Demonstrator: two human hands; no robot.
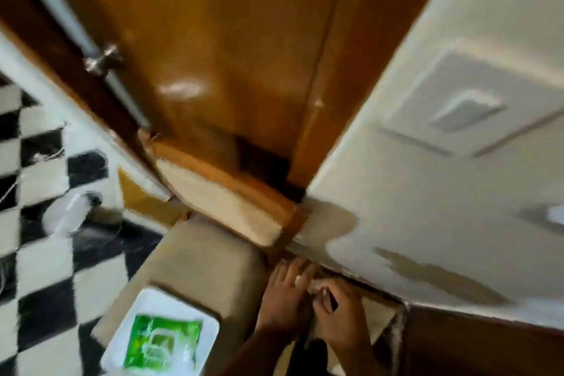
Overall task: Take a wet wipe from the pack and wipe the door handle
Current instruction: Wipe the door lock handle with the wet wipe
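A green and white plastic wet wipe pack (pixel 163 337) is seen lying flat on a white rectangular tray (pixel 210 327), which rests on a beige padded stool (pixel 195 259). To the right of the stool, the left hand (pixel 282 299) and the right hand (pixel 341 317) are held close together, touching, with a small whitish wet wipe (pixel 316 285) pinched between them; the picture is blurred there. The fingers (pixel 297 268) of the left hand are stretched forward against the wipe, while those of the right hand are curled around it. Well above the stool and to its left, a silver metal door handle (pixel 102 59) is fixed on the edge of a glossy brown wooden door (pixel 213 40). Left of the stool, a black and white chequered floor (pixel 45 253) is visible.
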